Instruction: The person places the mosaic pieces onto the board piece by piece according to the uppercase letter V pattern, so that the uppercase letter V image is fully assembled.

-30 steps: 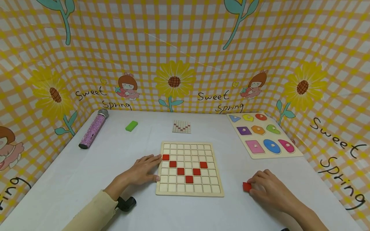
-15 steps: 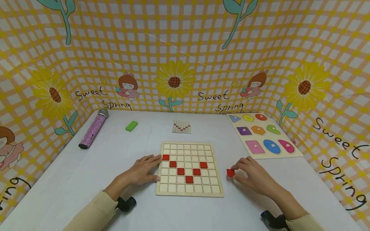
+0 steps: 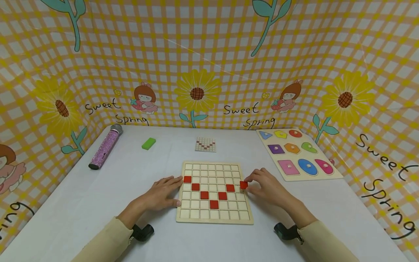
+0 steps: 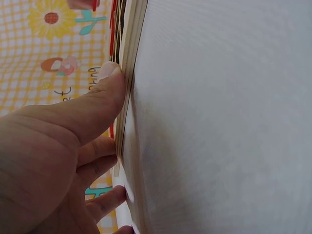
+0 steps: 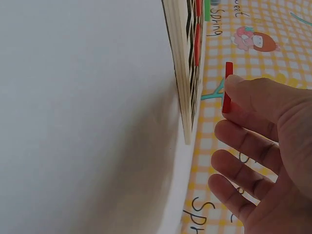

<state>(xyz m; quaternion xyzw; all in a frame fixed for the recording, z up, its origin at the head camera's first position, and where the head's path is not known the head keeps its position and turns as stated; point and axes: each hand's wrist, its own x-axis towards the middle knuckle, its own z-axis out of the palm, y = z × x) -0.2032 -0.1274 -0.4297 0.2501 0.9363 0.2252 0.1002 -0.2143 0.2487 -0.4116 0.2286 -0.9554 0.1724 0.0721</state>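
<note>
A wooden grid board [image 3: 214,218] lies mid-table, with several red square tiles [image 3: 214,204] set in its cells in a V-like pattern. My left hand [image 3: 160,194] rests at the board's left edge, fingers spread; its thumb [image 4: 109,92] touches the rim in the left wrist view. Between thumb and index finger, my right hand [image 3: 268,187] pinches another red tile [image 5: 227,87]. In the right wrist view that tile is held above the board, apart from it. From the head view it overlaps the right rim, beside the third and fourth rows.
Behind the board lies a small pattern card [image 3: 206,144] printed with a similar red V. A knobbed shape puzzle [image 3: 296,154] is at the back right. A green block [image 3: 148,143] and a pink glittery microphone [image 3: 106,147] lie at the back left.
My right hand has carried the pinched red tile leftward and away from me, from the table on the right to the board's right edge. The left hand has stayed in place.
</note>
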